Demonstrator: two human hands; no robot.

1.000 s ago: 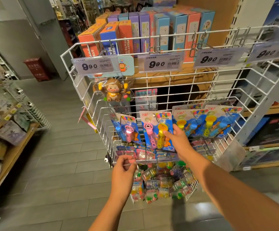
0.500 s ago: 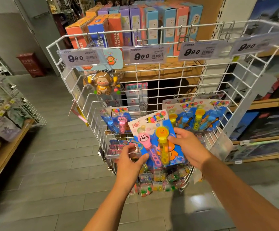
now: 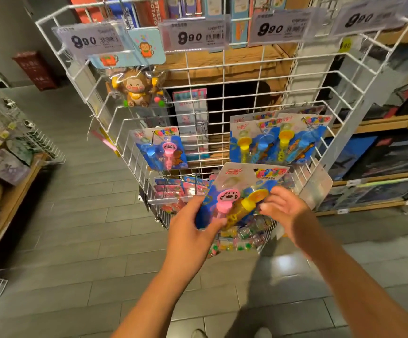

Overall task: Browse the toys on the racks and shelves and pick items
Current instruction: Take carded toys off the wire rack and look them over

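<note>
Just below centre of the frame, a carded bubble-wand toy pack (image 3: 243, 191) sits between the two hands, off its hook and in front of the white wire display rack (image 3: 259, 76). Its long axis runs from lower left to upper right, header card tilted up toward the rack. The left hand (image 3: 193, 225) grips the pack's lower left corner, thumb across the front near the pink wand. The right hand (image 3: 287, 213) hovers at the right edge with fingers loosely spread and blurred; whether it touches the card cannot be told. The left hand is therefore the one carrying it. Similar packs (image 3: 278, 140) hang further up, right of centre.
</note>
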